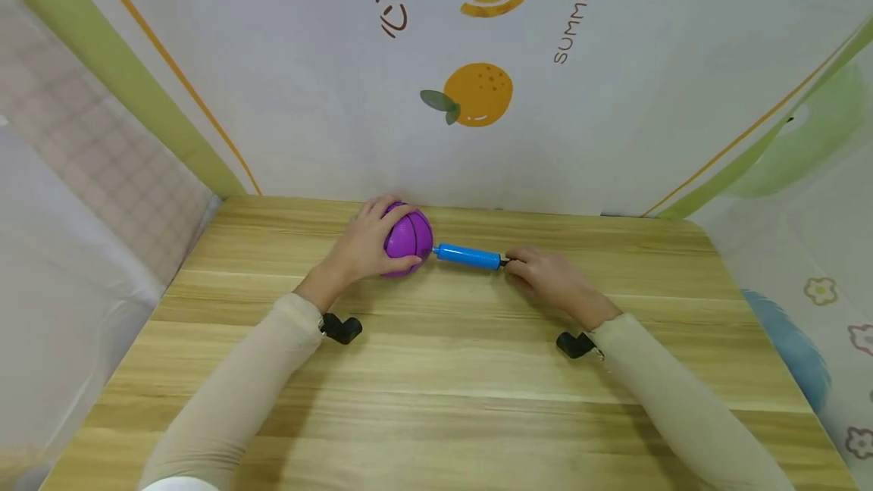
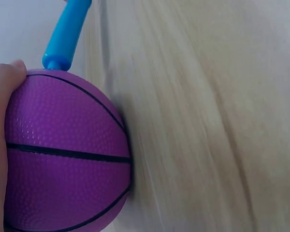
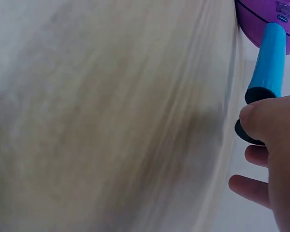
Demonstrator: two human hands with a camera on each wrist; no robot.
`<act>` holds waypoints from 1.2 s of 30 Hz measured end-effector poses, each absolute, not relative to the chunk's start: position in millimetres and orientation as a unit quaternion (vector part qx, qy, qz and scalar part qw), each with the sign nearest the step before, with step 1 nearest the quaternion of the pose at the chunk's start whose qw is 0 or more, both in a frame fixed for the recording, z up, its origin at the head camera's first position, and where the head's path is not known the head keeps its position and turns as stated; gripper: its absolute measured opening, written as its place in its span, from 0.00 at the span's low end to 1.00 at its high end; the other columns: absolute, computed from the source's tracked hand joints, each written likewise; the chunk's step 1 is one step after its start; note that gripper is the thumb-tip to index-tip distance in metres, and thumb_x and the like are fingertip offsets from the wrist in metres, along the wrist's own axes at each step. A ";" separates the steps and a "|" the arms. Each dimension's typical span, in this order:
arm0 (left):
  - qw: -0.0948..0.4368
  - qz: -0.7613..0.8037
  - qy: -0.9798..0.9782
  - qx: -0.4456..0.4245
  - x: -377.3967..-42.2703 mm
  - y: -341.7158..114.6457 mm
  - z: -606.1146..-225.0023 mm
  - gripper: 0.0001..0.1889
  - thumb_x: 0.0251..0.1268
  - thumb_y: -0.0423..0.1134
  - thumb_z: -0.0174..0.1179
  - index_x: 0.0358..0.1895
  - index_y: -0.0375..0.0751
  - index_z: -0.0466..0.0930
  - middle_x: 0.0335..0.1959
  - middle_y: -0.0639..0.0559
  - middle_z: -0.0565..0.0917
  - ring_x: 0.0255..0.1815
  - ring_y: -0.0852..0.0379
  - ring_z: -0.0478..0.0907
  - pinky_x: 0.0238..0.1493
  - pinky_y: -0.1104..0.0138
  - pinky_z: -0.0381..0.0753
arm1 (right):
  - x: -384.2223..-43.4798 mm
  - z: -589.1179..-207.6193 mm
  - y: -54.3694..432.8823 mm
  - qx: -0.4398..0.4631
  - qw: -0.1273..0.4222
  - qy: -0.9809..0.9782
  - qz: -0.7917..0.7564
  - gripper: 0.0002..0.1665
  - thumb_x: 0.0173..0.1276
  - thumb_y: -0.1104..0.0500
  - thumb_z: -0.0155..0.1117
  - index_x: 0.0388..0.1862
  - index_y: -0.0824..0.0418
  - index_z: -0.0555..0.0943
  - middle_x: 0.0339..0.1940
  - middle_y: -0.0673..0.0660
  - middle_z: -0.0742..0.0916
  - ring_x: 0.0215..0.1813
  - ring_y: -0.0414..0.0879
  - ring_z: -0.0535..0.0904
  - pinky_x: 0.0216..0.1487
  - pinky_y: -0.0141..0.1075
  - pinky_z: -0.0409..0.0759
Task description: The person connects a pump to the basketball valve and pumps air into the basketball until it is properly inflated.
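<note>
A small purple basketball [image 1: 411, 237] with black seam lines sits near the back of the table. My left hand [image 1: 368, 241] grips it from the left, fingers over the top and thumb along the near side. A blue hand pump [image 1: 468, 256] points at the ball's right side, its narrow tip right at the surface. In the left wrist view the pump [image 2: 67, 36] meets the ball [image 2: 67, 116] at its far end. My right hand [image 1: 546, 275] holds the pump's black handle [image 3: 246, 133] between thumb and fingers, the handle close to the barrel.
The wood-grain table [image 1: 436, 385] spreads toward me. Right behind the ball rises a white cloth backdrop [image 1: 307, 97] with printed oranges and lettering. Black camera mounts [image 1: 341, 328] hang by both wrists, close over the tabletop.
</note>
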State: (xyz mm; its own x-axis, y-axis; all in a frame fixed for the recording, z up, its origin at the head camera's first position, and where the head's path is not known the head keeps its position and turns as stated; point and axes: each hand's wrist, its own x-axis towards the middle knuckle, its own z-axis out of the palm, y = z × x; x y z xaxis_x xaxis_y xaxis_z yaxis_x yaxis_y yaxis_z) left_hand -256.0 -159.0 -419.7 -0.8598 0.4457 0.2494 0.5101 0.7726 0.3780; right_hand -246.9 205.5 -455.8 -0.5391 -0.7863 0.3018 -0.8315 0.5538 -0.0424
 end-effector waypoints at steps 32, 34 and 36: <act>0.098 -0.223 -0.938 -0.247 -252.8 -153.3 -423.7 0.43 0.52 0.61 0.72 0.71 0.50 0.70 0.70 0.42 0.65 0.72 0.38 0.58 0.62 0.37 0.67 | -277.0 -427.9 76.9 0.375 -0.057 -0.921 0.091 0.19 0.77 0.46 0.60 0.50 0.61 0.80 0.34 0.51 0.82 0.36 0.44 0.78 0.36 0.39 0.79; 0.098 -0.223 -0.938 -0.245 -252.9 -153.2 -424.0 0.42 0.52 0.61 0.73 0.71 0.50 0.70 0.70 0.41 0.65 0.72 0.38 0.59 0.62 0.37 0.67 | -276.7 -431.1 76.8 0.369 -0.051 -0.923 0.098 0.17 0.78 0.47 0.58 0.49 0.60 0.79 0.33 0.50 0.82 0.35 0.44 0.77 0.35 0.39 0.79; 0.098 -0.222 -0.939 -0.244 -253.2 -153.2 -424.1 0.42 0.52 0.61 0.73 0.71 0.50 0.71 0.70 0.41 0.65 0.72 0.38 0.59 0.63 0.37 0.67 | -276.2 -434.6 78.0 0.365 -0.043 -0.924 0.101 0.16 0.79 0.46 0.57 0.49 0.58 0.79 0.34 0.50 0.82 0.36 0.45 0.78 0.35 0.41 0.80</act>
State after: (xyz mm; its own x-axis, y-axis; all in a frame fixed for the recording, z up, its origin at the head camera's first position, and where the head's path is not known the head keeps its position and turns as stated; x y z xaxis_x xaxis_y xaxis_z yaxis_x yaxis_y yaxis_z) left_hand -253.2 -153.2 -424.1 -0.8619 0.4139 0.2930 0.5013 0.7827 0.3688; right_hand -276.2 78.0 -434.6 -0.7293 -0.6842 -0.0047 -0.6670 0.7124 -0.2183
